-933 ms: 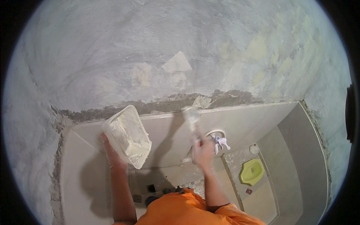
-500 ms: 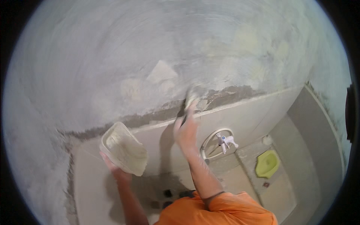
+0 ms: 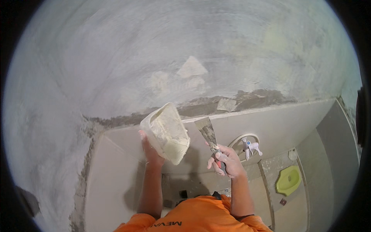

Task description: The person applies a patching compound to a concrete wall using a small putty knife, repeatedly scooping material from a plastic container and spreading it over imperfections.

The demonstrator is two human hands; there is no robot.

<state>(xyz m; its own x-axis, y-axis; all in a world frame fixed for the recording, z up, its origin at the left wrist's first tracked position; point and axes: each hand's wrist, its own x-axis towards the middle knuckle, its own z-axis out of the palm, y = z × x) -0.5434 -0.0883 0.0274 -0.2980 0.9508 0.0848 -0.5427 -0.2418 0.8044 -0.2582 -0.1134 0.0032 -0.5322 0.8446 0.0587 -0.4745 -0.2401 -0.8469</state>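
My left hand [image 3: 151, 149] grips a white plastic tub [image 3: 165, 133] from its left side and below. The tub is tilted, its opening toward me, with pale putty smeared over its inner walls. In my right hand [image 3: 228, 159] is a putty knife [image 3: 207, 131], held by its dark and red handle. Its blade points up and to the left, coated with putty, a little right of the tub and apart from it. Putty marks my right fingers. Beyond both hands, a fresh pale patch [image 3: 227, 104] lies on the rough brown strip [image 3: 262, 99] along the wall's lower edge.
A white tap [image 3: 250, 148] with a looped hose juts from the tiled wall right of my right hand. Farther right, a yellow-green squat toilet [image 3: 288, 180] is set in the floor beside a small drain [image 3: 283, 202]. The grey plastered wall [image 3: 127, 69] rises ahead.
My right hand has drawn the putty knife back from the wall strip, down and right. My left hand has lifted the tub, and the view has shifted left.
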